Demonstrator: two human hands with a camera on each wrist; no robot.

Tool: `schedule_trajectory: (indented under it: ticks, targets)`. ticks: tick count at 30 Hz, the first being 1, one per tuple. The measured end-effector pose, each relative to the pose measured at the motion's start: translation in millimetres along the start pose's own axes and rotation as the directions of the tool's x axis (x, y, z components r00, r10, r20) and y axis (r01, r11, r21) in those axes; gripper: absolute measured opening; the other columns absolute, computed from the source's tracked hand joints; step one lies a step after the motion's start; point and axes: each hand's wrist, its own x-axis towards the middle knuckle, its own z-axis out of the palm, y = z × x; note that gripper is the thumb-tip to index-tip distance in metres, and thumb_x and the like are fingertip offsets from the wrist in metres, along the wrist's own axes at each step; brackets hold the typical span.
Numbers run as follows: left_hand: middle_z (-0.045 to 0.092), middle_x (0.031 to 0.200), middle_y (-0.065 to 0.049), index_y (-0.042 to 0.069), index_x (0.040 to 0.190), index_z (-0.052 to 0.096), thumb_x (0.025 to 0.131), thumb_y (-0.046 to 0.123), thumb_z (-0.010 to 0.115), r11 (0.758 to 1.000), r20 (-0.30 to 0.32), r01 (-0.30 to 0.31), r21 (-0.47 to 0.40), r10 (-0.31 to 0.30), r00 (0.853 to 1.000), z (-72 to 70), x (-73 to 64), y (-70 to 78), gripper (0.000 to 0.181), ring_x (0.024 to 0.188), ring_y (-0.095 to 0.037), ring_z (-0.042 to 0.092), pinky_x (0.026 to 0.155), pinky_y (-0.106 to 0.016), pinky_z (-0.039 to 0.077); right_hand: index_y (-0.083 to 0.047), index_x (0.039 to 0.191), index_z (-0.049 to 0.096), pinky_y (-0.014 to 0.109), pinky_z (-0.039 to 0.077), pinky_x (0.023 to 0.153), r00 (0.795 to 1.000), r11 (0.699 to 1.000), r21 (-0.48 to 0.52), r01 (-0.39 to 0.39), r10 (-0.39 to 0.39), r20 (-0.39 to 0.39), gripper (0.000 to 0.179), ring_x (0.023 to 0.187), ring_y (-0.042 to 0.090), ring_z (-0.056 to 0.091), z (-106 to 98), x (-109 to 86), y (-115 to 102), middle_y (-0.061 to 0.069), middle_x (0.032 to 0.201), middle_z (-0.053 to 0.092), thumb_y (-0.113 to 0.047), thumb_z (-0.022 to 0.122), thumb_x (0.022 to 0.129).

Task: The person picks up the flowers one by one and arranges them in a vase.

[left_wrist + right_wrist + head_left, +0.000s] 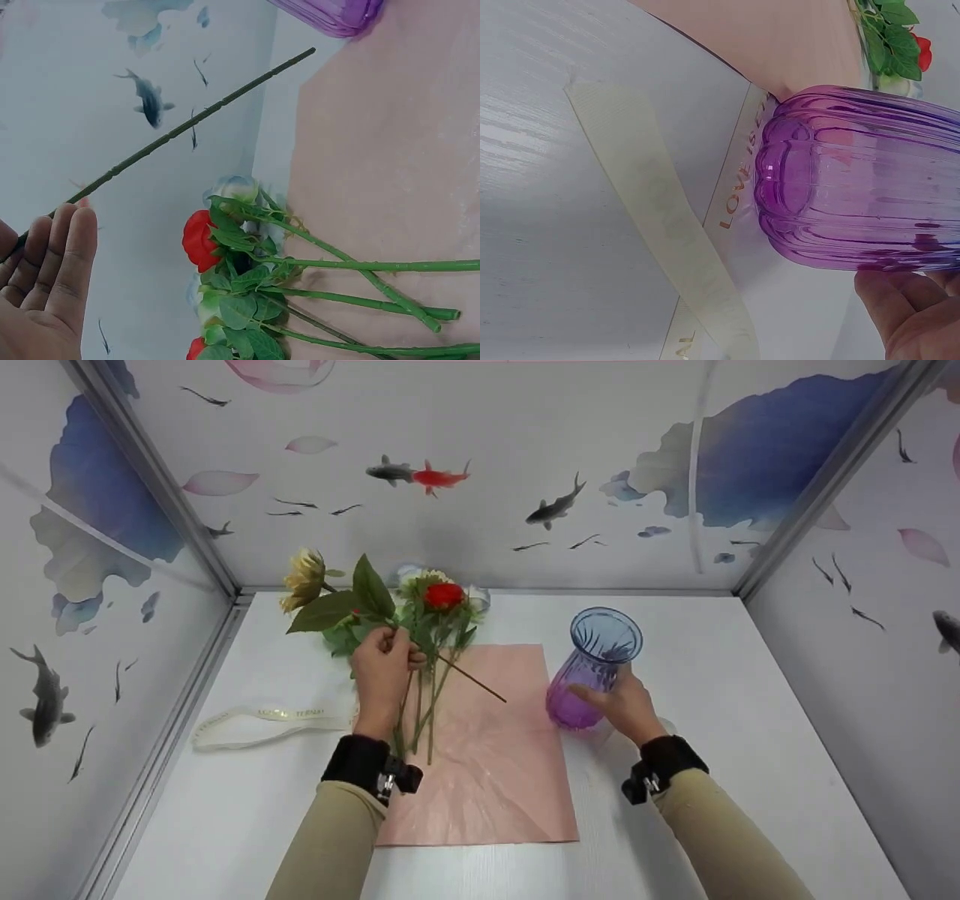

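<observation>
My left hand [384, 671] pinches the stem of a yellow artificial flower [304, 581] with large green leaves. Its bloom points to the upper left, while the bare end of the stem [180, 129] slants down to the right over the pink paper. With thumb and fingers round its side, my right hand [626, 703] grips a ribbed glass vase [574, 690], blue at the rim and purple at the base. The vase tilts slightly, and nothing shows inside it. Beside the left hand are other artificial flowers, among them a red rose [444, 596] and pale blooms.
A pink wrapping sheet [502, 780] covers the table's middle, with several green stems over it. Cream lettered ribbon [240, 727] loops at the left; more ribbon [667, 210] lies below the vase. Printed panels [480, 532] enclose the back and sides.
</observation>
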Motion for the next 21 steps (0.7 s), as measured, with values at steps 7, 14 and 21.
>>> schedule_trajectory:
  ticks: [7,14,21]
  targets:
    - [0.068,0.098,-0.024,0.003,0.111,0.066,0.106,0.022,0.058,0.998,-0.01,0.017,-0.06,-0.018,1.0,-0.8,-1.5,7.0,0.022,0.09,-0.038,0.072,0.082,-0.037,0.061,-0.008,0.159,0.013,0.06,0.032,0.116,1.0,1.0,-0.004,0.005,-0.005,0.004,0.112,0.144,0.047,0.04,0,0.8,1,0.028,0.157,0.039,-0.058,0.079,0.083]
    - [0.068,0.102,-0.019,0.001,0.116,0.065,0.106,0.027,0.059,0.967,0.033,-0.043,-0.251,0.053,0.998,2.4,27.9,-58.4,0.028,0.091,-0.03,0.072,0.085,-0.036,0.06,-0.007,0.16,0.011,0.061,0.033,0.115,0.999,0.999,-0.004,0.035,-0.035,0.001,0.116,0.144,0.047,0.04,0,0.9,2,0.027,0.158,0.039,-0.06,0.079,0.082]
    - [0.066,0.103,-0.028,-0.001,0.113,0.064,0.105,0.027,0.061,0.971,-0.002,-0.017,-0.239,0.017,1.0,8.5,-4.5,19.5,0.029,0.089,-0.036,0.072,0.085,-0.045,0.06,-0.007,0.159,0.011,0.061,0.033,0.115,0.999,0.999,-0.019,0.041,-0.041,-0.009,0.116,0.143,0.047,0.041,1,1.6,3,0.028,0.157,0.039,-0.059,0.079,0.082]
